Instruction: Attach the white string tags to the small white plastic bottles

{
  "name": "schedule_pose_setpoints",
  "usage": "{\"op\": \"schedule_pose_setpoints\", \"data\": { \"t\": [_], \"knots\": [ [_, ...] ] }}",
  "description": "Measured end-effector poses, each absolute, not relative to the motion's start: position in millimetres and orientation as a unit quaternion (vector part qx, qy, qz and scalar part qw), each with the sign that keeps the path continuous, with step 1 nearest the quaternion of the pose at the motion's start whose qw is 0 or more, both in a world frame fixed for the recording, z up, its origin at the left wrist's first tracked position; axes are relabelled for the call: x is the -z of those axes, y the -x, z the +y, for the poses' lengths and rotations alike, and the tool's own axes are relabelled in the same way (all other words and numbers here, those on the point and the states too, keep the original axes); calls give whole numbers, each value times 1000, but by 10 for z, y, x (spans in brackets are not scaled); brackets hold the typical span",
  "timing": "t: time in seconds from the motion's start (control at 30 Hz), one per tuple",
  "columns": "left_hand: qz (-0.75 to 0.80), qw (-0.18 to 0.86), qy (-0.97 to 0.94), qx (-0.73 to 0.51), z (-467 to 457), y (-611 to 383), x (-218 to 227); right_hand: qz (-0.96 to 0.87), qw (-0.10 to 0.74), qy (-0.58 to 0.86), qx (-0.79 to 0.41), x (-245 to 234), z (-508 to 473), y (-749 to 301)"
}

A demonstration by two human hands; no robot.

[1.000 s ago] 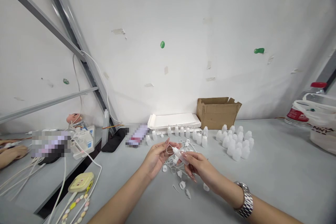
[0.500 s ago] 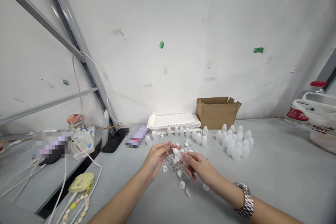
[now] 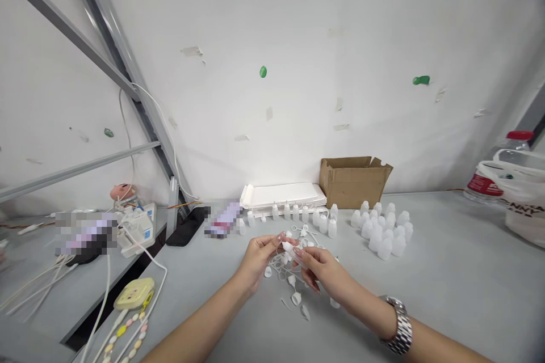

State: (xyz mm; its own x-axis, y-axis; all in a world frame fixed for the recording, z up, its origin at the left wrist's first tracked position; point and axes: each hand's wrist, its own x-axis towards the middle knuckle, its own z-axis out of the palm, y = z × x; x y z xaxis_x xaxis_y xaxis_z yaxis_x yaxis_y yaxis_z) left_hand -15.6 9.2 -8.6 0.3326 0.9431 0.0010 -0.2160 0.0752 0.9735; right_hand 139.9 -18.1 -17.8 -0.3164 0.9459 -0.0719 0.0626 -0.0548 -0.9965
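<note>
A small white dropper bottle (image 3: 293,253) lies tilted in my right hand (image 3: 320,265), its pointed tip up and to the left. The fingers of this hand are closed round the bottle's body. At that tip, my left hand (image 3: 259,258) pinches a small white part, mostly hidden by the fingers; it looks like a cap with a thin strap. Beneath and around both hands, loose white caps (image 3: 296,298) with looped straps are scattered on the grey table (image 3: 361,317). A small translucent piece (image 3: 305,312) lies near them.
Several capped bottles (image 3: 332,229) stand in a row before white flat boxes (image 3: 283,195). Bottles without straps (image 3: 385,248) cluster at right, near a cardboard box (image 3: 355,184). A plastic bag (image 3: 525,204) and water bottle (image 3: 483,184) stand far right. Cables and a yellow device (image 3: 134,294) lie left.
My left fingers have closed in at the bottle's tip, and the thin white loop that showed beside them is now hidden. The view has shifted very slightly.
</note>
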Motion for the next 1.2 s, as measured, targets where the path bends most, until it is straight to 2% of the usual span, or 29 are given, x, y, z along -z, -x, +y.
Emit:
{"op": "schedule_pose_setpoints", "data": {
  "t": [0.33, 0.63, 0.9, 1.07, 1.2],
  "knots": [
    [345, 660, -470, -474, 95, 183, -56, -568, 403, 404, -594, 91, -194, -1393],
    [374, 629, -450, -512, 106, 211, -96, -566, 401, 393, -603, 124, -191, -1393],
    [401, 587, -506, -489, 89, 207, -43, -574, 400, 395, -595, 131, -186, -1395],
    [371, 601, -528, -471, 18, 123, -39, -584, 407, 398, -578, 116, -192, -1389],
    [399, 584, -543, -453, 56, 135, -55, -587, 383, 411, -583, 141, -189, -1389]
  ]
}}
